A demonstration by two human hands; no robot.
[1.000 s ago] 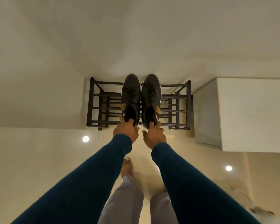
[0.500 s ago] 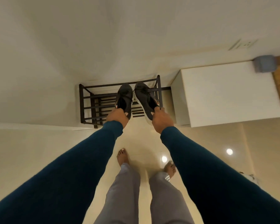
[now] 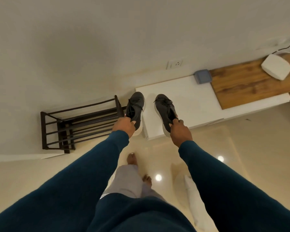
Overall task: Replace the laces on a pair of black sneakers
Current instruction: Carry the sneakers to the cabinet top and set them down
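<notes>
Left sneaker (image 3: pixel 135 108), black, is held in the air just to the right of the shoe rack (image 3: pixel 77 124); its heel is gripped by the curled fingers of the left hand (image 3: pixel 124 125). Right sneaker (image 3: pixel 165 109) is held farther right of the rack, with its heel edge pinched by the fingers of the right hand (image 3: pixel 180 131).

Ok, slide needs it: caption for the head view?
Left hand grips the left sneaker, right hand the right sneaker, near the rack.
</notes>
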